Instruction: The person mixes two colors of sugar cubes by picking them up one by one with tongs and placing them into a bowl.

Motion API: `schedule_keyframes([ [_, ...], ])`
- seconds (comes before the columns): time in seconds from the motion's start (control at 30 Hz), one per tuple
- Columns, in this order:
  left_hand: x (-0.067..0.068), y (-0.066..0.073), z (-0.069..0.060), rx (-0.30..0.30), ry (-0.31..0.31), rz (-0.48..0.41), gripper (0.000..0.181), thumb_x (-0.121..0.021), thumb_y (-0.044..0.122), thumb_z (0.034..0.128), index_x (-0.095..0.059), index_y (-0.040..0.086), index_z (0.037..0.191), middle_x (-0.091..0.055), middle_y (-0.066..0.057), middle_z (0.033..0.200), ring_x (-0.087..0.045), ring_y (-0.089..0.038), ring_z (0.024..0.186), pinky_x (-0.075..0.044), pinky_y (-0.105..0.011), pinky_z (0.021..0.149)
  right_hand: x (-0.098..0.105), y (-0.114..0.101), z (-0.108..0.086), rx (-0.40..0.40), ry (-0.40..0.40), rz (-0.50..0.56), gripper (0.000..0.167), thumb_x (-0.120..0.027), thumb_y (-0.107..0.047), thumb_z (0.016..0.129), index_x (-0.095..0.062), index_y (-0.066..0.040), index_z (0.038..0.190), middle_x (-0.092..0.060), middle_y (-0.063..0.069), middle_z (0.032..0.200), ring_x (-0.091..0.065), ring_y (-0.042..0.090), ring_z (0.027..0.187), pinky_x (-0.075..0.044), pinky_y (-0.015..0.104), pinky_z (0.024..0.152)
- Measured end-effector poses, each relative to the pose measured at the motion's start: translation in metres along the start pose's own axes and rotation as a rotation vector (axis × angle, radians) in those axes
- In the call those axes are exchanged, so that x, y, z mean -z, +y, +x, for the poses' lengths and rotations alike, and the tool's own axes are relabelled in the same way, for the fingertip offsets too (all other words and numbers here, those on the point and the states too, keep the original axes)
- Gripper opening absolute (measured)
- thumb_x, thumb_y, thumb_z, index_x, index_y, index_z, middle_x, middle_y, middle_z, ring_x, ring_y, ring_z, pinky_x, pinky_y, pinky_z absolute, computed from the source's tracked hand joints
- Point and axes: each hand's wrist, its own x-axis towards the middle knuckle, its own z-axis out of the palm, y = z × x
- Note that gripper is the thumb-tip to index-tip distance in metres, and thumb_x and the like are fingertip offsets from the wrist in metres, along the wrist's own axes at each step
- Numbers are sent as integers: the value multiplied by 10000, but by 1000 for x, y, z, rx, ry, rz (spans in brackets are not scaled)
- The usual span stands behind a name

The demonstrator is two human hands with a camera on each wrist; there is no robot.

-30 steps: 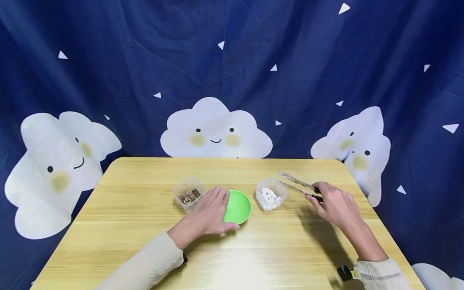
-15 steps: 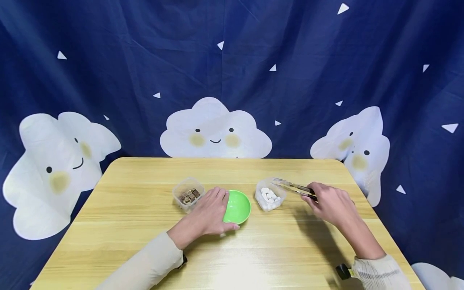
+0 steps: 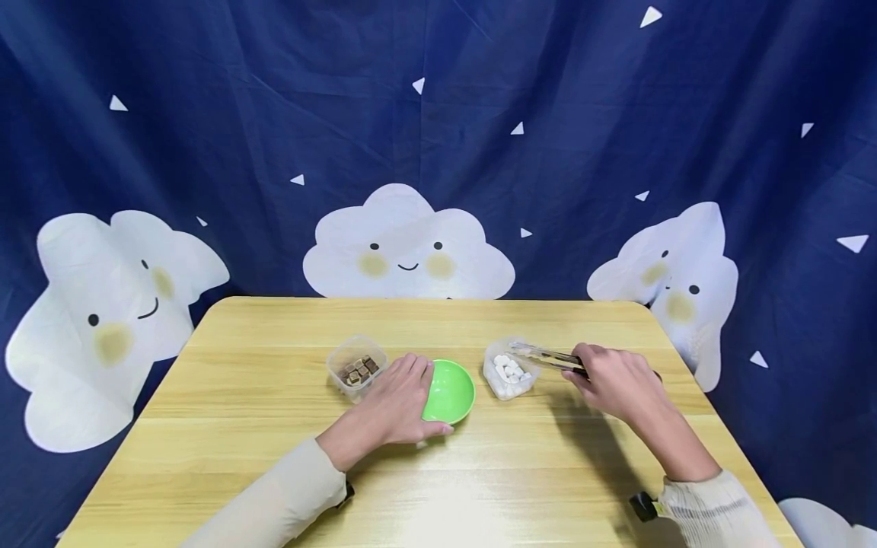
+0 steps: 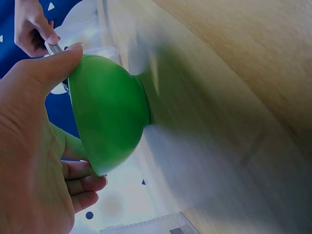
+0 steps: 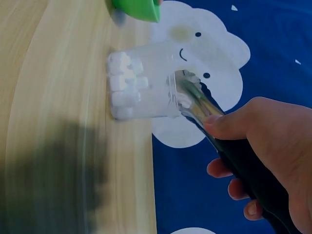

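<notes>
A small green bowl (image 3: 448,392) stands upright on the table. My left hand (image 3: 397,399) grips it from the left, thumb at the near rim and fingers round the far side; the left wrist view shows the bowl's outside (image 4: 109,112). In my right hand (image 3: 623,380) are metal tongs (image 3: 548,355) with black handles (image 5: 253,180). Their tips are at the mouth of a clear plastic container (image 5: 161,78), which has small white pieces (image 3: 510,370) in its bottom. From the frames I cannot tell whether the tips touch a piece.
Just left of my left hand is a second clear container (image 3: 356,350) with brown cubes (image 3: 360,371). The wooden table (image 3: 438,320) ends at the back against a dark blue curtain (image 3: 384,99) with cloud prints.
My right hand has moved left and the tongs have come from the container's right side to over its mouth, their arms closer together. The left hand and bowl have stayed still.
</notes>
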Motion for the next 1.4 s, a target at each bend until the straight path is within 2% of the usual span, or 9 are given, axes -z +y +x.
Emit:
schedule_keyframes([
  [0.27, 0, 0, -1, -2, -12, 0, 1115, -531, 843, 853, -493, -91, 1459, -578, -166, 1341, -530, -293, 1243, -438, -442, 1170, 1, -6, 7, -8, -59, -31, 282, -790, -368, 902, -651, -122, 912, -525, -64, 650, -414, 118, 486, -341, 329, 413],
  [0.43, 1, 0, -1, 1, -10, -3, 1118, -535, 842, 852, -491, -94, 1463, -578, -172, 1353, -531, -298, 1255, -438, -447, 1177, 1, -11, 12, 11, -69, -68, 329, -786, -366, 903, -577, -129, 815, -460, -51, 620, -404, 140, 473, -327, 339, 402],
  [0.67, 1, 0, -1, 3, -16, -10, 1122, -536, 843, 851, -487, -95, 1466, -574, -181, 1372, -530, -306, 1274, -428, -455, 1192, 1, -18, 19, 63, -28, -134, 423, -820, -354, 862, -498, -121, 717, -447, -25, 580, -413, 166, 445, -353, 364, 371],
  [0.97, 0, 1, -1, -2, -18, 8, 1124, -523, 845, 856, -486, -96, 1471, -574, -182, 1381, -529, -304, 1276, -416, -448, 1202, 0, -27, 24, 81, -32, -184, 401, -833, -344, 844, -532, -101, 738, -561, 27, 636, -497, 216, 462, -423, 403, 386],
  [1.1, 0, 0, -1, -3, -28, 12, 1127, -517, 845, 860, -477, -95, 1479, -570, -180, 1380, -526, -301, 1273, -414, -446, 1205, 0, -29, 24, 84, -16, -194, 407, -843, -331, 828, -526, -97, 727, -554, 30, 624, -489, 217, 453, -425, 403, 383],
  [1.4, 2, 0, 0, 2, -7, -11, 1087, -565, 829, 841, -511, -84, 1427, -580, -156, 1315, -532, -279, 1210, -450, -426, 1154, 0, -34, 28, 91, 4, -209, 422, -855, -339, 810, -521, -102, 707, -529, 18, 597, -431, 195, 432, -422, 404, 372],
])
